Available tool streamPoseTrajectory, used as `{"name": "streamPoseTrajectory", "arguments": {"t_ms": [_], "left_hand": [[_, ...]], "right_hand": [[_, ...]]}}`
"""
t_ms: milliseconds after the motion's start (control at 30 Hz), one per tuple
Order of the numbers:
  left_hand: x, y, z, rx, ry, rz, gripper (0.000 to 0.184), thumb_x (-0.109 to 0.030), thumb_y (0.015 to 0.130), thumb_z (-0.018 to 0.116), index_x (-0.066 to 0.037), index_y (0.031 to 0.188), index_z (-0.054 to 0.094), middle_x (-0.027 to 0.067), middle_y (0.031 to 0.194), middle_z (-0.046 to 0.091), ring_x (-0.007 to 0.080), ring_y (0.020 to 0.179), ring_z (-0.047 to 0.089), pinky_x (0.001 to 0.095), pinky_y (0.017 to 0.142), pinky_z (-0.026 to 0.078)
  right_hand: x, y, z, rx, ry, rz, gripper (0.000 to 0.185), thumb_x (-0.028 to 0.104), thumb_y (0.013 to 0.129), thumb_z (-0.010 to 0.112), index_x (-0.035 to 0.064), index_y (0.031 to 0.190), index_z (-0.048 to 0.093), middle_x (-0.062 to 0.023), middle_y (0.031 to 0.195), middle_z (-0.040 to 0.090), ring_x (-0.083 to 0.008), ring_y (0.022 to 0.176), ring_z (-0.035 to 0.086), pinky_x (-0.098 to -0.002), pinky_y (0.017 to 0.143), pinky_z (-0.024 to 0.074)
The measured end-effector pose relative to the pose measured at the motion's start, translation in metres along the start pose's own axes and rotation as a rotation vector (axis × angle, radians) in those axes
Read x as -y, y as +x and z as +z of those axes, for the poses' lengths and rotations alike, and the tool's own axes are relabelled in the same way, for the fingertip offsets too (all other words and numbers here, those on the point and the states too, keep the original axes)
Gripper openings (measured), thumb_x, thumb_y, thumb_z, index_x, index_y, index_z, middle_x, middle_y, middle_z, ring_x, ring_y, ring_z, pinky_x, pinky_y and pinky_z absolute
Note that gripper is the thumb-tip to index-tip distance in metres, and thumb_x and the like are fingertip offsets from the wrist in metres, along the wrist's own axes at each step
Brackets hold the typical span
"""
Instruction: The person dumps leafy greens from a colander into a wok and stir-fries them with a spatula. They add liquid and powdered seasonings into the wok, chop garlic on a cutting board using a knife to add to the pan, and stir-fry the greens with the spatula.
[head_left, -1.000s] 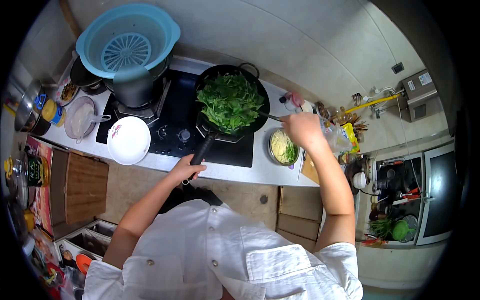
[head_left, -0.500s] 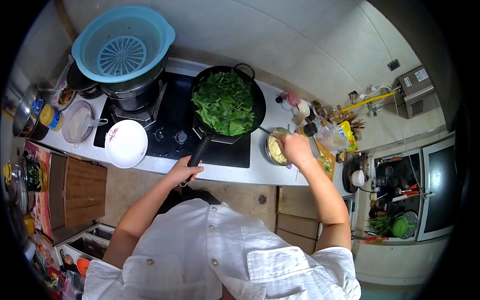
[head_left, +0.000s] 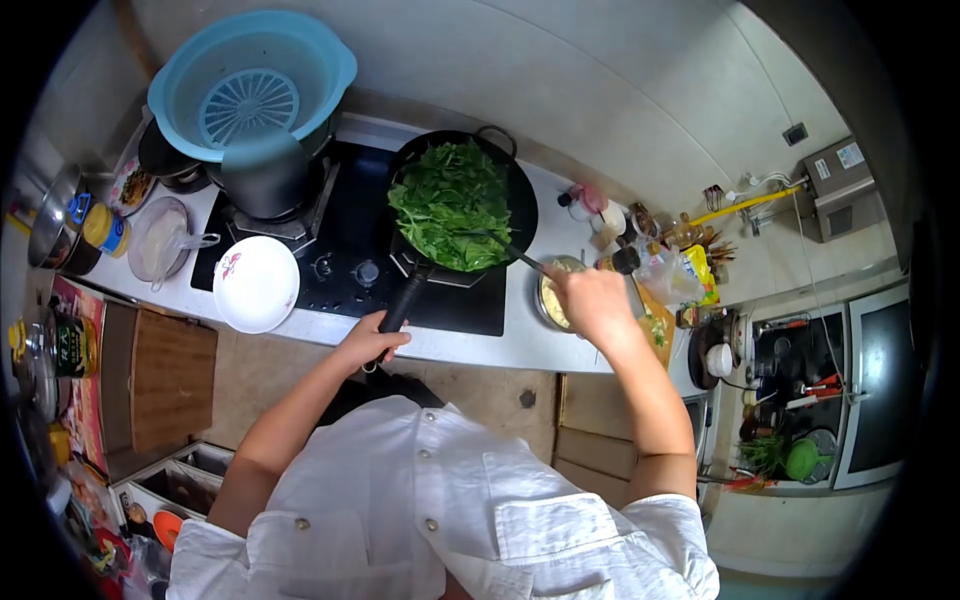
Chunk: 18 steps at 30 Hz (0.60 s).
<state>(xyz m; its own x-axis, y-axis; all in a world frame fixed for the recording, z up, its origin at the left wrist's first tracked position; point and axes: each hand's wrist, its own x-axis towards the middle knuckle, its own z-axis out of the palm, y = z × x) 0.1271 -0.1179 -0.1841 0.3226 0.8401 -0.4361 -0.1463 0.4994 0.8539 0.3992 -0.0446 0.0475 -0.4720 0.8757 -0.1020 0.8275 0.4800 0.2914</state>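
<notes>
My left hand [head_left: 372,340] is closed around the black handle [head_left: 405,300] of a wok [head_left: 520,205] on the stove. Chopped leafy greens [head_left: 450,200] are heaped in the wok. In my right hand [head_left: 595,305] is a dark, long-handled spatula [head_left: 520,255], which slants over the wok's near right rim. Its tip reaches the edge of the greens, and the shape of its head is hidden. Partly under my right hand stands a metal bowl [head_left: 540,305] with pale yellow contents.
A blue basin with a strainer [head_left: 335,95] rests on a pot at the back left. A white plate [head_left: 257,285] lies on the front left of the stove. Bottles, a plastic bag [head_left: 665,272] and a cutting board [head_left: 655,310] crowd the right counter.
The spatula has tilted and extended left, so its tip now reaches the greens. My right hand has shifted slightly. My left hand keeps its hold on the wok handle.
</notes>
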Motion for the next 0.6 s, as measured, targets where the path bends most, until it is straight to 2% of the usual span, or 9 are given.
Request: {"name": "streamPoseTrajectory", "arguments": {"t_ms": [33, 67, 167, 267, 367, 467, 533, 567, 600], "left_hand": [[0.001, -0.001, 0.000, 0.000, -0.002, 0.005, 0.034, -0.014, 0.079, 0.069, 0.001, 0.104, 0.053, 0.0011, 0.064, 0.052, 0.0095, 0.046, 0.050, 0.0236, 0.045, 0.039], [0.001, -0.001, 0.000, -0.005, -0.004, 0.003, 0.034, -0.014, 0.079, 0.069, 0.001, 0.104, 0.053, 0.0011, 0.064, 0.052, 0.0095, 0.046, 0.050, 0.0236, 0.045, 0.039], [0.000, -0.001, 0.001, 0.006, -0.004, 0.001, 0.033, -0.014, 0.079, 0.069, 0.001, 0.104, 0.054, 0.0009, 0.064, 0.052, 0.0094, 0.046, 0.050, 0.0234, 0.045, 0.038], [-0.003, -0.002, 0.000, 0.003, 0.016, -0.003, 0.032, -0.014, 0.079, 0.069, 0.000, 0.104, 0.054, 0.0007, 0.064, 0.052, 0.0092, 0.046, 0.050, 0.0234, 0.045, 0.038], [-0.002, 0.001, -0.001, 0.007, 0.002, 0.011, 0.032, -0.014, 0.079, 0.069, 0.000, 0.104, 0.053, 0.0009, 0.064, 0.053, 0.0092, 0.046, 0.050, 0.0234, 0.045, 0.038], [0.002, -0.003, 0.001, -0.005, 0.002, 0.014, 0.033, -0.014, 0.079, 0.069, 0.001, 0.104, 0.053, 0.0009, 0.064, 0.052, 0.0092, 0.046, 0.050, 0.0235, 0.045, 0.038], [-0.002, -0.002, 0.002, -0.007, -0.016, -0.005, 0.033, -0.014, 0.079, 0.069, 0.001, 0.104, 0.053, 0.0011, 0.064, 0.052, 0.0095, 0.046, 0.050, 0.0237, 0.045, 0.038], [-0.003, -0.002, 0.002, -0.004, -0.008, -0.010, 0.034, -0.014, 0.079, 0.069, 0.002, 0.104, 0.053, 0.0013, 0.064, 0.052, 0.0096, 0.046, 0.049, 0.0237, 0.045, 0.038], [-0.004, -0.003, 0.002, -0.005, -0.007, -0.006, 0.034, -0.014, 0.079, 0.069, 0.002, 0.104, 0.053, 0.0013, 0.064, 0.052, 0.0096, 0.046, 0.049, 0.0237, 0.045, 0.038]], "right_hand": [[0.008, -0.005, -0.022, 0.077, 0.002, 0.042, 0.023, 0.022, 0.087, 0.052, 0.0118, 0.096, 0.070, -0.0129, 0.072, 0.067, -0.0268, 0.068, 0.066, -0.0409, 0.058, 0.0494], [0.013, -0.001, -0.019, 0.078, 0.004, 0.036, 0.023, 0.022, 0.087, 0.052, 0.0118, 0.096, 0.070, -0.0129, 0.072, 0.067, -0.0268, 0.068, 0.066, -0.0409, 0.058, 0.0494], [0.026, 0.018, 0.022, 0.240, -0.117, 0.003, 0.019, 0.018, 0.083, 0.054, 0.0079, 0.082, 0.069, -0.0122, 0.075, 0.068, -0.0277, 0.074, 0.068, -0.0398, 0.065, 0.0506], [0.021, 0.051, 0.049, 0.137, 0.011, 0.163, 0.020, 0.019, 0.084, 0.054, 0.0084, 0.088, 0.070, -0.0152, 0.081, 0.068, -0.0295, 0.081, 0.067, -0.0441, 0.072, 0.0510], [-0.003, 0.045, 0.022, 0.003, 0.145, 0.167, 0.024, 0.027, 0.089, 0.052, 0.0128, 0.098, 0.070, -0.0160, 0.079, 0.067, -0.0332, 0.080, 0.065, -0.0437, 0.073, 0.0512], [0.011, 0.030, -0.002, -0.027, 0.111, 0.235, 0.026, 0.027, 0.089, 0.052, 0.0096, 0.091, 0.070, -0.0149, 0.076, 0.067, -0.0318, 0.075, 0.066, -0.0437, 0.069, 0.0519], [0.014, 0.044, 0.059, -0.077, 0.042, 0.254, 0.028, 0.027, 0.089, 0.051, 0.0068, 0.089, 0.070, -0.0142, 0.073, 0.067, -0.0294, 0.069, 0.067, -0.0432, 0.063, 0.0524], [0.023, 0.049, 0.084, 0.008, -0.064, 0.232, 0.029, 0.024, 0.090, 0.050, 0.0045, 0.100, 0.068, -0.0127, 0.069, 0.067, -0.0273, 0.063, 0.067, -0.0409, 0.058, 0.0522], [0.032, 0.041, 0.115, -0.050, -0.182, 0.130, 0.032, 0.022, 0.089, 0.050, 0.0045, 0.111, 0.064, -0.0109, 0.066, 0.067, -0.0268, 0.061, 0.067, -0.0384, 0.055, 0.0516]]}}
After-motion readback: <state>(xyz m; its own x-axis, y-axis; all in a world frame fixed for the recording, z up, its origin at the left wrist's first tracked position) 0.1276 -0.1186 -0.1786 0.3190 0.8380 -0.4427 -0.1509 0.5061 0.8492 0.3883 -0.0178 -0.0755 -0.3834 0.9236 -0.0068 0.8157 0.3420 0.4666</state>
